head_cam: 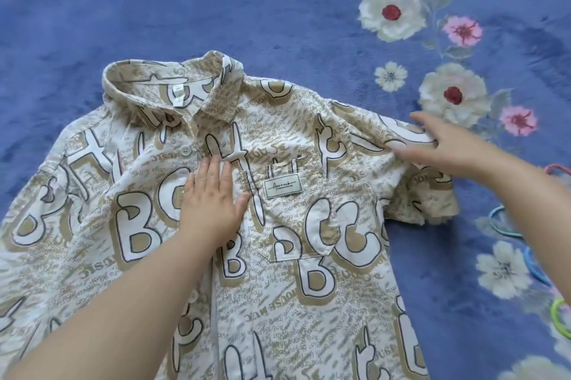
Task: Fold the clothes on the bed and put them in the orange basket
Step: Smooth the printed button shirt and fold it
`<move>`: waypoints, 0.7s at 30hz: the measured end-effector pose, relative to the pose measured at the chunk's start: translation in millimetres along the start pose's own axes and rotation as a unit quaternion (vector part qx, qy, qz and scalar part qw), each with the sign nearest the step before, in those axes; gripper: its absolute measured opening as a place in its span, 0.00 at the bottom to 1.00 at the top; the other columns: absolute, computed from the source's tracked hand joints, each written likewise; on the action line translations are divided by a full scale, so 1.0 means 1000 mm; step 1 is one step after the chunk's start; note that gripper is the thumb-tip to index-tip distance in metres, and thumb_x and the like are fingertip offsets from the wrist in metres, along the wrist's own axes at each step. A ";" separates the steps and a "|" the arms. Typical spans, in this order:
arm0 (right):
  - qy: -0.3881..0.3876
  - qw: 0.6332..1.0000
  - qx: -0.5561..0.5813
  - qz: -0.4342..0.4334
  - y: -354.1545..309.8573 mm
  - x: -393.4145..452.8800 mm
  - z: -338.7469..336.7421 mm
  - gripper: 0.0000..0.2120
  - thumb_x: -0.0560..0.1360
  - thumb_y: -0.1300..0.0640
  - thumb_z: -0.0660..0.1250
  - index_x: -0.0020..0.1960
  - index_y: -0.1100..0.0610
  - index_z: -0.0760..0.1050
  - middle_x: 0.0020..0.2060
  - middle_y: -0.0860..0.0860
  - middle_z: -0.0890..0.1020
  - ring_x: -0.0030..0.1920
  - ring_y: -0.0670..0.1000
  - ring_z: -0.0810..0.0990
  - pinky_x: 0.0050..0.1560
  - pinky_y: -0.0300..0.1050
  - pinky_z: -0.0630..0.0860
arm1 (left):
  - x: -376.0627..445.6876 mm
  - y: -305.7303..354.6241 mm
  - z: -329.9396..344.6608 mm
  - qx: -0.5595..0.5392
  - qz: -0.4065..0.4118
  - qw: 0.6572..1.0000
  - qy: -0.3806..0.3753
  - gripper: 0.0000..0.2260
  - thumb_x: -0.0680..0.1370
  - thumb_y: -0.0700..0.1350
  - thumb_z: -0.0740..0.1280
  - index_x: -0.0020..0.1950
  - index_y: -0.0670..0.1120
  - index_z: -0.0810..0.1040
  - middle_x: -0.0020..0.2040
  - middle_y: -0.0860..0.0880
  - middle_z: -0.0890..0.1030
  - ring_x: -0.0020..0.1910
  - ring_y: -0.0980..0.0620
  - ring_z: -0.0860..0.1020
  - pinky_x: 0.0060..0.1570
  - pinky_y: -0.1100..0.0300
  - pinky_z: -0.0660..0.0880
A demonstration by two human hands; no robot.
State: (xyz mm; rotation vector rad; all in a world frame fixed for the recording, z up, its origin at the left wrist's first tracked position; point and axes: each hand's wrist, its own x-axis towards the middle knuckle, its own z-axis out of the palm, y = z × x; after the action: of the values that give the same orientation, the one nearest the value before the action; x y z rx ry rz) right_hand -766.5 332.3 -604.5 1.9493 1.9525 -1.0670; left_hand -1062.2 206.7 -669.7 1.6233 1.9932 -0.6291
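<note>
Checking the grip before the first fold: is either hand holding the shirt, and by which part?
The left hand only presses flat on the shirt chest. The right hand lies at the shoulder seam, blurred; a grip cannot be told.

Place: a home bedroom — the view looks down on a bed.
Bedding: a soft blue bedspread point(216, 8) printed with white and pink flowers point(391, 12).
Laundry: a printed collared shirt point(309, 302) spread flat on it.
Oddments: coloured rings point(506, 229) at the right edge — household clutter.
</note>
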 end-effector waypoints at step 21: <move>0.201 0.940 0.066 0.267 0.042 0.028 0.000 0.35 0.75 0.35 0.51 0.63 0.66 0.68 0.57 0.66 0.76 0.57 0.64 0.75 0.57 0.55 0.70 | 0.004 0.007 -0.010 0.063 -0.019 0.997 -0.039 0.30 0.80 0.58 0.39 0.74 0.41 0.33 0.75 0.42 0.34 0.74 0.44 0.36 0.72 0.49 0.39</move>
State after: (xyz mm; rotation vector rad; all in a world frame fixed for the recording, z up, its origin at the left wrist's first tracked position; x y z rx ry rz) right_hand -731.0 349.4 -636.0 2.7245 1.3685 -0.7018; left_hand -1056.3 216.9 -664.8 1.6103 1.9675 -0.8338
